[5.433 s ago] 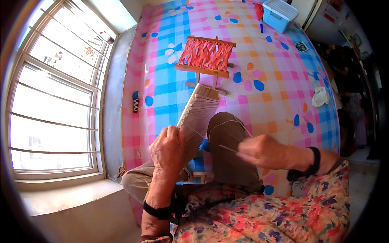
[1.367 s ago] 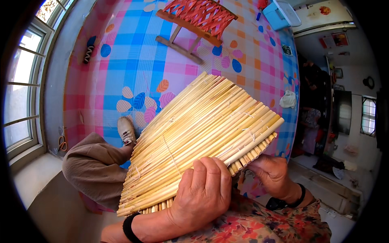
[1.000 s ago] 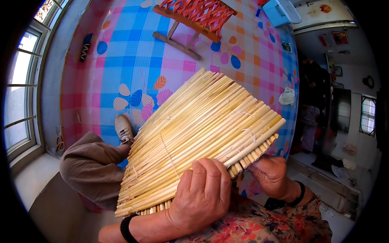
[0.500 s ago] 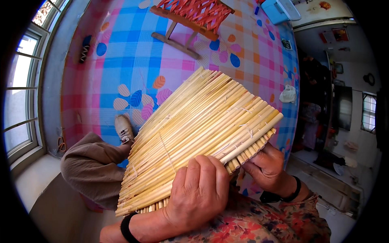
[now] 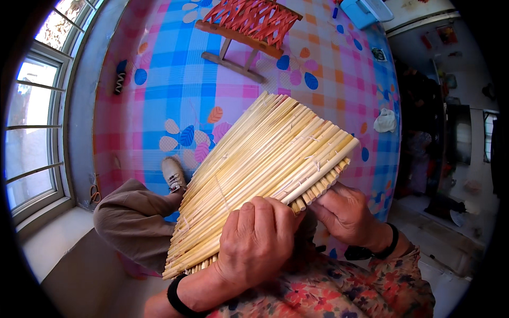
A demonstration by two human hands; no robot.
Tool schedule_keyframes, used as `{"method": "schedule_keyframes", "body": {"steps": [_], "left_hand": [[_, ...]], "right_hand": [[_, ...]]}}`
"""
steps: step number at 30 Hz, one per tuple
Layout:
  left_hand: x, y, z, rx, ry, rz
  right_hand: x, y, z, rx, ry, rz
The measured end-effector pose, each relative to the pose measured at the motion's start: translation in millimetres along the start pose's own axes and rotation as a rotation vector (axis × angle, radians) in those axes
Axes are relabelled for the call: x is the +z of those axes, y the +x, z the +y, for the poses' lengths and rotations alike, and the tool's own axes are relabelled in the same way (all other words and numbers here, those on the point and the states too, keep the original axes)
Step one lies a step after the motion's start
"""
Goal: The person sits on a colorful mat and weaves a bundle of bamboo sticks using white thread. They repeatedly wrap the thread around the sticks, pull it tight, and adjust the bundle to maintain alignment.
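A mat of pale yellow plant stalks [image 5: 260,148], stitched side by side with thin white thread, lies tilted in front of me. A second layer of stalk ends [image 5: 318,186] shows beneath its near right edge. My left hand [image 5: 257,236] is closed over the near edge, fingers curled on top of the stalks and the thumb out of sight. At the right end my right hand [image 5: 344,209] has its fingers bent against the underside of the lower layer. Its fingertips are partly hidden by the mat, so I cannot make out anything small in them.
A wooden stool with a red woven strap top [image 5: 260,24] stands ahead on a colourful checked cover [image 5: 175,95]. Scissors [image 5: 95,194] rest by the window wall at left, beside my bent leg [image 5: 135,222]. A white crumpled bag [image 5: 385,121] and a blue box [image 5: 366,11] are to the right.
The view has shifted slightly. Relative to the floor, the mat's right corner has come a little left and nearer, with my right hand following. Both hands keep to the mat.
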State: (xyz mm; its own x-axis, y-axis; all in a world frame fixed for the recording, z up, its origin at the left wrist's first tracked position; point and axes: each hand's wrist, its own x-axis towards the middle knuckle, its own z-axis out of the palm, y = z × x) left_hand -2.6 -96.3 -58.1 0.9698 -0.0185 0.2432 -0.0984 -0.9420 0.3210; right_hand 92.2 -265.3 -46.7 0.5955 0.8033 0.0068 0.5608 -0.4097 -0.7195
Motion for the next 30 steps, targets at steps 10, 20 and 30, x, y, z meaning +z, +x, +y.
{"method": "schedule_keyframes", "body": {"steps": [10,20,30], "left_hand": [[-1.3,11.7,6.5,-0.068,0.025,-0.007],[-3.4,9.3,6.0,-0.081,0.084,-0.005],[-3.0,15.4,8.5,-0.117,0.078,-0.007]], "right_hand": [[-14.4,17.7,30.8,-0.312,-0.189,0.013],[-8.3,26.5,40.7,-0.414,0.047,-0.018],[-10.1,35.9,38.1,-0.422,0.036,0.008]]}}
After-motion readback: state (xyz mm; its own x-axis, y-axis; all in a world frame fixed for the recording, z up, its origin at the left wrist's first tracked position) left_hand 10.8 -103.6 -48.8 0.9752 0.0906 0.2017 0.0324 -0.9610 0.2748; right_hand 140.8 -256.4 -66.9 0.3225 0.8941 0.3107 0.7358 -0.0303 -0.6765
